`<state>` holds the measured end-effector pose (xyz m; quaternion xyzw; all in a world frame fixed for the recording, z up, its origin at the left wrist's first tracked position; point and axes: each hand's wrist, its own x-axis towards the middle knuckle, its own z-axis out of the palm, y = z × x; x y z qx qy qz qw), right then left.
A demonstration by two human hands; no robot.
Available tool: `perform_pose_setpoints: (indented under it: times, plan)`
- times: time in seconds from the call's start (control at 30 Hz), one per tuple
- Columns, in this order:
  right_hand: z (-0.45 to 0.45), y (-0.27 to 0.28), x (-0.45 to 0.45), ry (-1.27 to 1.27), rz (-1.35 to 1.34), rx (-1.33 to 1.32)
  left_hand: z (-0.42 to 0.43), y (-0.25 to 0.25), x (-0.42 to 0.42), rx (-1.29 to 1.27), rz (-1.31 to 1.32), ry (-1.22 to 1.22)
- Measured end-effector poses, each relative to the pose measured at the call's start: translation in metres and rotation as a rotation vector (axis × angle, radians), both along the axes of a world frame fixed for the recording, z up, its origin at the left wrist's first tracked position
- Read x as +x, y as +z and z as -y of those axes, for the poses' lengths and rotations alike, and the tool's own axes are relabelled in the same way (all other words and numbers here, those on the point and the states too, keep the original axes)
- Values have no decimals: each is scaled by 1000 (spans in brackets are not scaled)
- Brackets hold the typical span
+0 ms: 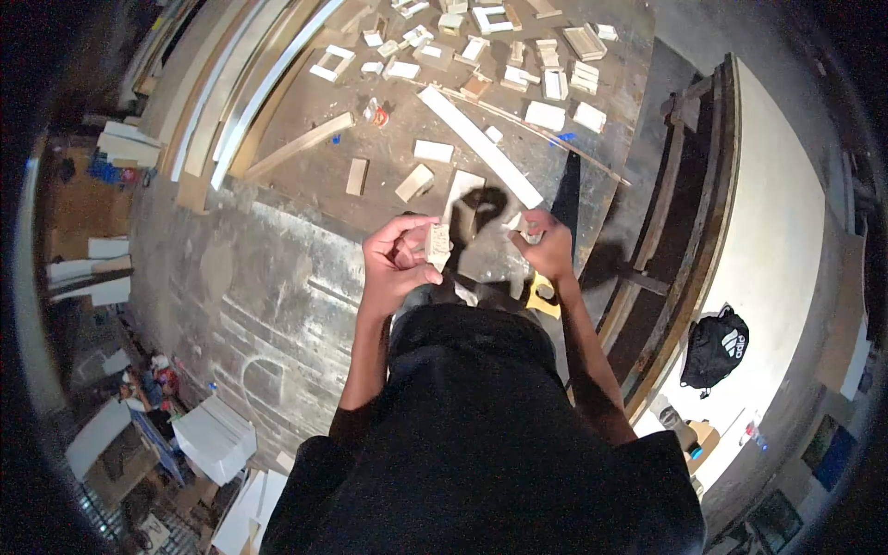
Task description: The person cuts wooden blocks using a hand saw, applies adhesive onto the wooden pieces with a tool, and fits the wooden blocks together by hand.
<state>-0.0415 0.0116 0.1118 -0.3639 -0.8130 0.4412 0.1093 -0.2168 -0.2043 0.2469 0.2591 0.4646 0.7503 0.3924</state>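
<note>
My left hand point(396, 259) holds a small light wooden block point(437, 245) between thumb and fingers, its pale end face turned up. To the right, my right hand point(546, 242) is raised with its fingers curled; a small pale piece point(516, 222) shows by the fingertips, too small to make out clearly. A long white strip point(481, 148) lies on the worktable point(305, 185) just beyond my right hand. Past my left hand are a wooden block point(414, 182), a brown block point(357, 177) and a white block point(433, 151).
Several small wooden frames and blocks point(555, 83) cover the far side. Long boards point(231, 102) lie at the upper left. A yellow object point(543, 296) is beside my right forearm. On the right, a black bag point(718, 351) rests on a white panel point(777, 240).
</note>
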Motion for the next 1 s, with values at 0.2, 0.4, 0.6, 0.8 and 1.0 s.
perform_pose_setpoints:
  times: [0.2, 0.4, 0.6, 0.8, 1.0]
  plan:
    - [45, 173, -57, 0, -722, -560, -18, 40, -85, 133, -131, -143]
    - [86, 237, -126, -26, -875, -749, -20, 91, -167, 199, -286, -231]
    - [111, 244, -176, 1, -989, -738, -12, 112, -214, 157, -337, -364]
    - [116, 260, -197, 99, -1008, -319, -7, 112, -231, 159, -216, -409]
    - [111, 259, -197, 139, -1046, -336, -12, 112, -238, 177, -408, -428]
